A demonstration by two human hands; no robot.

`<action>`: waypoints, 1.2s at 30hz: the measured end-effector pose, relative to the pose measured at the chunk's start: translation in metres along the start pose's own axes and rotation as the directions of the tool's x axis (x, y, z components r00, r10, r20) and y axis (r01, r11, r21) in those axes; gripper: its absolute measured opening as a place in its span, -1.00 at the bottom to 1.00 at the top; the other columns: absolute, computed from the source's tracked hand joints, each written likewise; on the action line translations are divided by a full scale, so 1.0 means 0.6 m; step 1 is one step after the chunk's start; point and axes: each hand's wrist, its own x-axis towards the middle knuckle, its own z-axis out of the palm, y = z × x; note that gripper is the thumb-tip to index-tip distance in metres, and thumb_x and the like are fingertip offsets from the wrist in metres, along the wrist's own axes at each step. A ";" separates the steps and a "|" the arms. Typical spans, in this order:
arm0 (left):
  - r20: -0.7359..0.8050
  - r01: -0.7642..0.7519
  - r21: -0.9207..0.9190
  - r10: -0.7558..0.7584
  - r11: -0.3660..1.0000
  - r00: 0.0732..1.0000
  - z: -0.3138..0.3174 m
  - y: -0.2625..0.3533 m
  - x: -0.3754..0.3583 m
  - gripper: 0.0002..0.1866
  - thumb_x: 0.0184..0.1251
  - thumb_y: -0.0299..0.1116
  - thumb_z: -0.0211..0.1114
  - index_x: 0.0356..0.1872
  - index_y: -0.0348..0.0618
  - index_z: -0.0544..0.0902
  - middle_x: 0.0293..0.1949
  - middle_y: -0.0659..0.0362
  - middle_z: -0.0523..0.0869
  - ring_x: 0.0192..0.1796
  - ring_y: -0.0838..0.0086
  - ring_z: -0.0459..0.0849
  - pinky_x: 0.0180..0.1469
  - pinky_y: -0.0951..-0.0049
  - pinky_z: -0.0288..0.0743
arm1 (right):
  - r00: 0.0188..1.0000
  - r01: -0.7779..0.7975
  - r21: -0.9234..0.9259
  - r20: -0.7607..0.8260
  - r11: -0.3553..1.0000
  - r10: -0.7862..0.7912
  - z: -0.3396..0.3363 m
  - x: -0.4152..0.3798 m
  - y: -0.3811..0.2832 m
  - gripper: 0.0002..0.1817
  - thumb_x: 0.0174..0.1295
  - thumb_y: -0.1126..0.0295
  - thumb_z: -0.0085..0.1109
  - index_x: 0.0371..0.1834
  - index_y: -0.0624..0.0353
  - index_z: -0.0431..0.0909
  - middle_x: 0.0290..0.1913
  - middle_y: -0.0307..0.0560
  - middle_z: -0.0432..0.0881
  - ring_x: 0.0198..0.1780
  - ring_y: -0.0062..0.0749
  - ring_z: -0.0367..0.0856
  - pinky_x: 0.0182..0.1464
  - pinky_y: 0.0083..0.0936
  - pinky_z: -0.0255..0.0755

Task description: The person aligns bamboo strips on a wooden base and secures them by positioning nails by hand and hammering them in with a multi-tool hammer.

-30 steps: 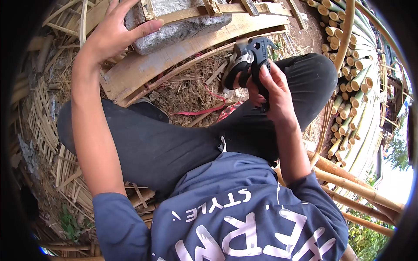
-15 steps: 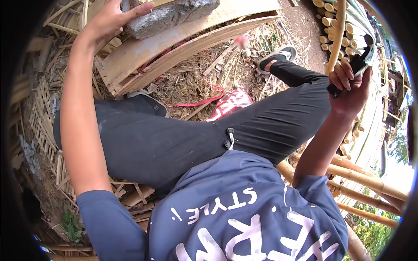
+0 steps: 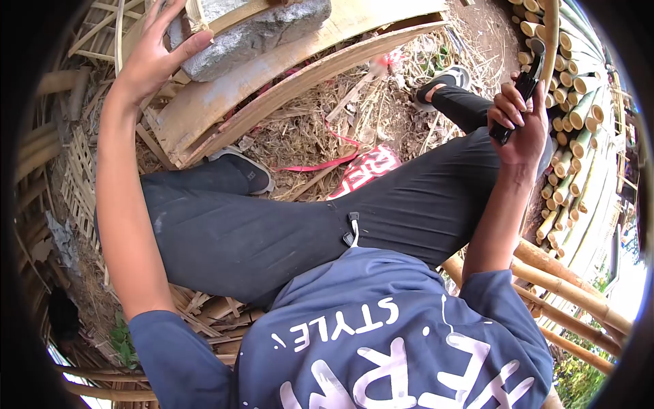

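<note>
My left hand (image 3: 151,67) is at the left end of a grey stone block (image 3: 255,44), its fingers stretched and apart, the thumb lying along the block's edge. Right by the thumb stands the frayed end of a pale bamboo piece (image 3: 196,15), and a bamboo strip (image 3: 242,15) lies across the block's top. Raised over my knee, my right hand (image 3: 523,129) is wrapped around a black-handled tool (image 3: 524,85) with a rounded metallic end pointing up. The upper part of the block is cut off by the frame.
Under the block lies a curved wooden board (image 3: 238,95). A red-and-white bag (image 3: 368,169) and a red strap (image 3: 317,165) lie on straw-littered ground. Stacked bamboo poles (image 3: 579,116) stand at the right, bamboo rails (image 3: 572,286) below them, woven bamboo (image 3: 82,167) at the left.
My right hand has come down and left with the black-handled tool. My left hand has shifted slightly down, its thumb drawn back. The view has tilted, showing more of the block.
</note>
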 end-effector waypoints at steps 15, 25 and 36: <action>-0.151 -0.199 0.080 0.209 0.977 0.966 0.028 -0.067 0.016 0.12 0.17 0.47 0.37 0.64 -0.01 0.29 0.67 0.01 0.18 0.72 0.14 0.01 0.71 0.02 -0.15 | 0.796 -0.355 0.225 0.581 0.907 0.168 0.047 0.002 0.049 -0.45 0.70 -0.06 -0.34 0.13 0.33 0.27 -0.55 -0.02 0.50 -0.77 -0.70 0.42 -0.78 -0.60 0.50; -0.154 -0.212 0.051 0.217 0.976 0.964 0.027 -0.066 0.014 0.08 0.22 0.42 0.38 0.63 -0.02 0.30 0.67 0.02 0.20 0.72 0.14 0.03 0.71 0.06 -0.16 | 0.804 -0.355 0.214 0.567 0.910 0.180 0.048 0.003 0.051 -0.35 0.68 -0.13 -0.38 0.15 0.37 0.30 -0.43 0.08 0.53 -0.73 -0.69 0.46 -0.76 -0.56 0.55; -0.144 -0.209 0.025 0.211 0.978 0.967 0.027 -0.066 0.013 0.08 0.21 0.43 0.38 0.63 0.00 0.31 0.67 0.03 0.20 0.73 0.16 0.01 0.71 0.08 -0.15 | 0.943 -0.329 0.064 0.063 0.942 0.326 0.037 0.005 0.063 -0.46 0.69 -0.10 -0.30 0.20 0.15 0.45 -0.35 -0.24 0.42 -0.57 -0.72 0.23 -0.55 -0.68 0.21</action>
